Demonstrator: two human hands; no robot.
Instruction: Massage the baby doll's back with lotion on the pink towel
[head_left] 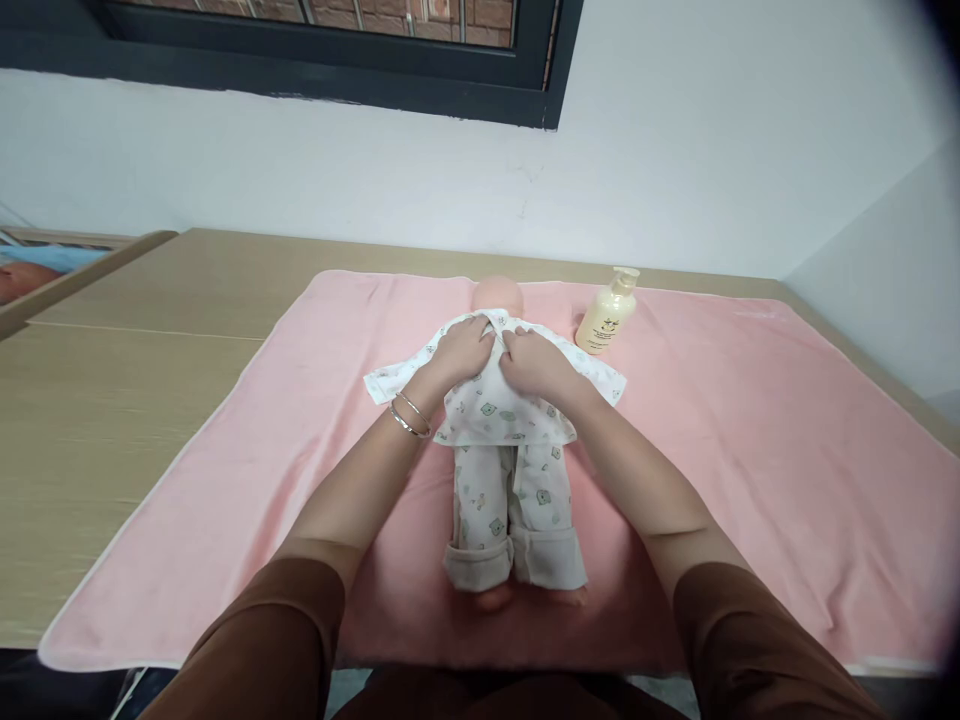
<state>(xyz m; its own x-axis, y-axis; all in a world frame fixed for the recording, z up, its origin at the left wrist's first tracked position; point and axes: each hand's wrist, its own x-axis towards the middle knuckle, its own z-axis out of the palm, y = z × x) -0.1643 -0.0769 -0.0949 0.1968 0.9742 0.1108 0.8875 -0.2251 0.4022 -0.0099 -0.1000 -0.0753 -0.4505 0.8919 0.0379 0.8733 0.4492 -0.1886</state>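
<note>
A baby doll lies on a pink blanket, its head toward the wall and its feet toward me. It wears a white printed shirt with sleeves spread to both sides, and matching trousers with rolled cuffs. My left hand is closed on the left side of the shirt's neckline. Close beside it, my right hand pinches the right side of the same neckline. Both fingertips rest at the upper chest, hiding part of the collar.
A pale yellow pump bottle stands on the blanket right of the doll's head. The wooden table extends left. Behind it are a white wall and a dark window frame. A wood-edged container sits at far left.
</note>
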